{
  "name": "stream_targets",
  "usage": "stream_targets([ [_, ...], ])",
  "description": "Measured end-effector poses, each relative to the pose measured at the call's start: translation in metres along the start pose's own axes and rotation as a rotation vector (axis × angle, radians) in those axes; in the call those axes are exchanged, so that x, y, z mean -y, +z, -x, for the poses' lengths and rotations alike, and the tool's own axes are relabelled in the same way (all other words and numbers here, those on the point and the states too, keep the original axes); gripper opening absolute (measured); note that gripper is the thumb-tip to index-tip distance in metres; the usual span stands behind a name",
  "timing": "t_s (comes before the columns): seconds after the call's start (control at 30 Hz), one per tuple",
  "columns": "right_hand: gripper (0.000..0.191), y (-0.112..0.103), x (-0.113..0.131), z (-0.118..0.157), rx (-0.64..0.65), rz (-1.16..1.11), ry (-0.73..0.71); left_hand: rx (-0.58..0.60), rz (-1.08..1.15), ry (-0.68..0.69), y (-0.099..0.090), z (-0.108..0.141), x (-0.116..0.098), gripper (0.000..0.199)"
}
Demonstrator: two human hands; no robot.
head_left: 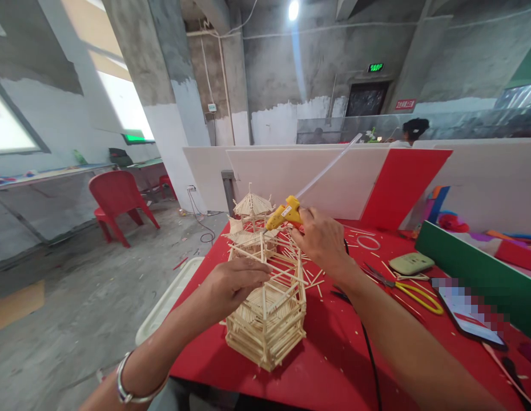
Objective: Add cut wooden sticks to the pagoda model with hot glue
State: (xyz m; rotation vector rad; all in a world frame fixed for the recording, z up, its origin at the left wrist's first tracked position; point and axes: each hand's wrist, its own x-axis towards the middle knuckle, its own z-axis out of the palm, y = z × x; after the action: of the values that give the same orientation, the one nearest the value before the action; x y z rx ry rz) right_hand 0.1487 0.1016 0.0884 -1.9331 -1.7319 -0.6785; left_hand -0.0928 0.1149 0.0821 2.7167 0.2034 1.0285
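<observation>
In the head view, my right hand [323, 237] is wrapped round a yellow hot glue gun [285, 214], and a long clear glue stick [329, 165] slants up from its back. The gun's nozzle points down and left, close to the upper end of a thin wooden stick. My left hand [231, 285] pinches with its fingertips at the sticks on top of a many-sided wooden stick frame [268, 337]; which stick it grips is hard to see. Beyond the frame stands a small stick pavilion [250, 206] with a pointed roof, partly hidden by the gun.
Loose sticks [319, 279] lie scattered on the red table [325, 365]. To the right are yellow-handled scissors [419, 297], a pale green case [411, 263] and a phone [469, 317]. A black cable [370, 348] runs under my right forearm. A green panel [475, 279] edges the right side.
</observation>
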Motion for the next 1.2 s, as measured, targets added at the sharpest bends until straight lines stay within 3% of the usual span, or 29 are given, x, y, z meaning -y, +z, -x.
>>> stream_targets([
  [1.2,0.032,0.0005,-0.0010,0.0011,-0.034,0.019,0.001,0.008,-0.006,0.042,0.0007,0.0011,0.0032,0.022],
])
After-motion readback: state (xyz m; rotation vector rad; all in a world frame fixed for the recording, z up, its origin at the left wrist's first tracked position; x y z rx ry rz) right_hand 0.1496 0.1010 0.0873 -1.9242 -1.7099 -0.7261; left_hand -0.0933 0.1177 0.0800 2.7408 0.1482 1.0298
